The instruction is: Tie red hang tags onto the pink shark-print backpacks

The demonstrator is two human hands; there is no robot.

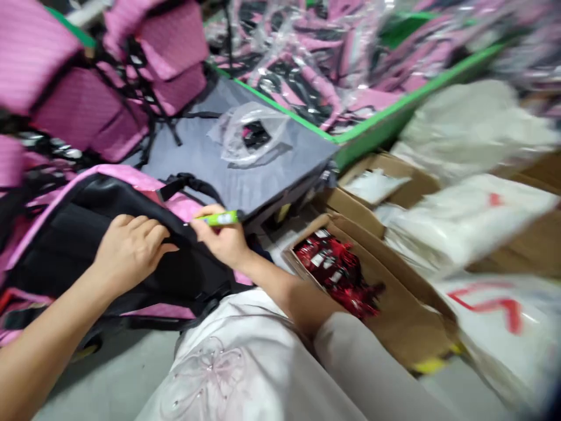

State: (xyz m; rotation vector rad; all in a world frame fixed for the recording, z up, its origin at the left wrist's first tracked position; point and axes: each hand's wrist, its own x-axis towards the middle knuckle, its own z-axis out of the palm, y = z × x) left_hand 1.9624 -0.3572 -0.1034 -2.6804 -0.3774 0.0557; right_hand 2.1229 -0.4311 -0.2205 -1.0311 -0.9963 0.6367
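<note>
A pink and black backpack [83,234] lies in front of me with its black side up and pink piping round its rim. My left hand [131,248] is on the black fabric near its upper edge, fingers curled and thumb pointing right. What its fingertips grip is partly hidden. My right hand [221,237] is closed round a slim green pen-like tool [219,218]. The tool's dark end points right, and its narrow tip meets or nearly meets the bag's edge; blur hides which. A black strap [188,182] loops just above the hands.
More pink backpacks [169,49] stand at upper left. A grey table [193,149] bears a clear plastic bag [256,137] with small dark parts. Behind it a green-rimmed bin [372,126] holds wrapped pink bags. On the right are a cardboard box [394,327] of red items and white sacks [473,222].
</note>
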